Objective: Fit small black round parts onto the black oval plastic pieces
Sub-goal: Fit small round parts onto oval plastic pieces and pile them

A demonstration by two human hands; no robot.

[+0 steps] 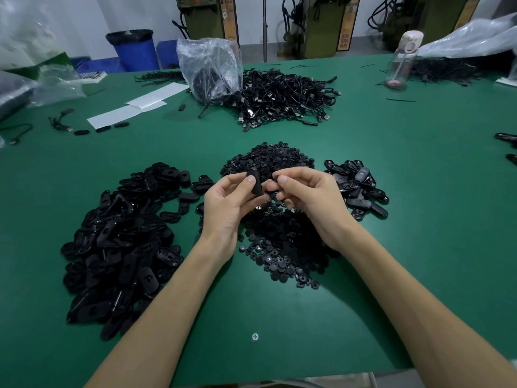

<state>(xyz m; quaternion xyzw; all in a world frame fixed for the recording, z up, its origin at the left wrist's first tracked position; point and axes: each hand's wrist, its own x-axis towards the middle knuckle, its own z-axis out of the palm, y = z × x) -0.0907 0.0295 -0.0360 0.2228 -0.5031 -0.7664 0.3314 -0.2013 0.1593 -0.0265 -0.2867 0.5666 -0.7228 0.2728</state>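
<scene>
Screw [255, 336] sits in table [419, 208] nearest my view, btw both forearms. Beyond it, L hand [226, 208] grips one oval [255, 183] btw thumb and fingers, held above the round parts [282, 247] heaped at table centre. R hand [307, 197] pinches oval's R edge w/ curled fingers; I can't tell if a round part is in that pinch. More ovals: large pile [123, 233] on L, small pile [361, 189] on R. Farther back: cable heap [282, 96], clear bag [209, 65], bottle [402, 60].

Matt green table [405, 219] — smooth. Black plastic ovals [120, 233], faintly glossy; round parts [282, 247] duller. Clear, crinkled plastic bag [209, 63]. Shiny metal screw [255, 336].
</scene>
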